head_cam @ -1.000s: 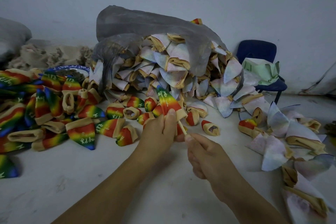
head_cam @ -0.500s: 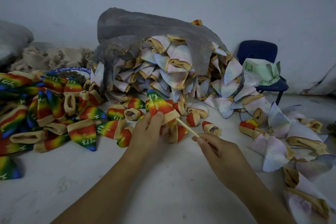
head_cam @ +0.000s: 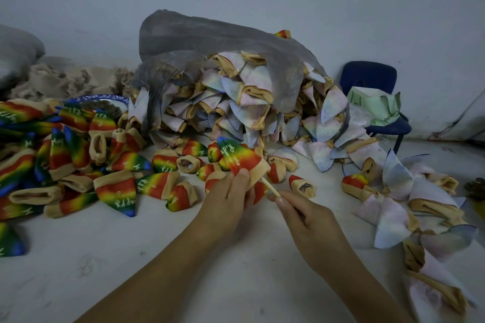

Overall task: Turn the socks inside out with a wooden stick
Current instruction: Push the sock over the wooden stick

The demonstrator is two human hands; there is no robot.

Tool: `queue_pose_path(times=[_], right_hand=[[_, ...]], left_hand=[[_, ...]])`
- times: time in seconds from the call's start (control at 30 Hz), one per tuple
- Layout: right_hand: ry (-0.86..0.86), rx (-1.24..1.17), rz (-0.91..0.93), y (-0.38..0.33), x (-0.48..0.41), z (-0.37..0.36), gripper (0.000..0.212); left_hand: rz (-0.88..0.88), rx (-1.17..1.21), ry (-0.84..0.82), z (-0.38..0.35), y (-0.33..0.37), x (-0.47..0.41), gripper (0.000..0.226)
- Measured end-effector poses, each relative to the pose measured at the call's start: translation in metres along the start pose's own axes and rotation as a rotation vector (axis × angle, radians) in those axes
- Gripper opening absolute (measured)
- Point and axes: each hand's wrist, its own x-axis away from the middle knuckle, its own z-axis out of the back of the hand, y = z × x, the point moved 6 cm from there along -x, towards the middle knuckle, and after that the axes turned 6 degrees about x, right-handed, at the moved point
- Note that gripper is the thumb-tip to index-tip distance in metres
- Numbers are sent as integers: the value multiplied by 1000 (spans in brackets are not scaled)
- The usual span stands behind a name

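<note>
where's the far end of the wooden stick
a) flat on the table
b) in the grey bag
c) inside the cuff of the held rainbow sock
c: the right hand pinches the wooden stick, whose far end disappears into the tan cuff of the rainbow sock that the left hand grips.

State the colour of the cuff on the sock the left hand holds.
Tan cuff on a rainbow-striped sock, clearest in the head view.

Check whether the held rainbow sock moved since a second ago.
Yes. The rainbow sock in the left hand has tipped left: its blue tip sits further left and lower against the grey bag behind it.
</note>
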Motion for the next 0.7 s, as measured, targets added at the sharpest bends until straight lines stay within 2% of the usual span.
queue_pose_path(times=[0.1, 0.27, 0.4, 0.5, 0.6, 0.7], right_hand=[[17, 83, 46, 2, -2, 3, 39], [-21, 271, 74, 7, -1, 5, 42], [-53, 337, 66, 7, -1, 5, 45], [-56, 390, 84, 5, 1, 4, 52], [-71, 426, 82, 4, 1, 3, 43], [-94, 494, 87, 5, 1, 3, 38]], left_hand=[[16, 102, 113, 8, -4, -2, 22], [147, 210, 28, 7, -3, -7, 14], [304, 332, 75, 5, -7, -6, 28], [190, 228, 51, 9, 0, -7, 43], [109, 110, 34, 11, 7, -5, 53], [86, 34, 20, 13, 9, -8, 53]])
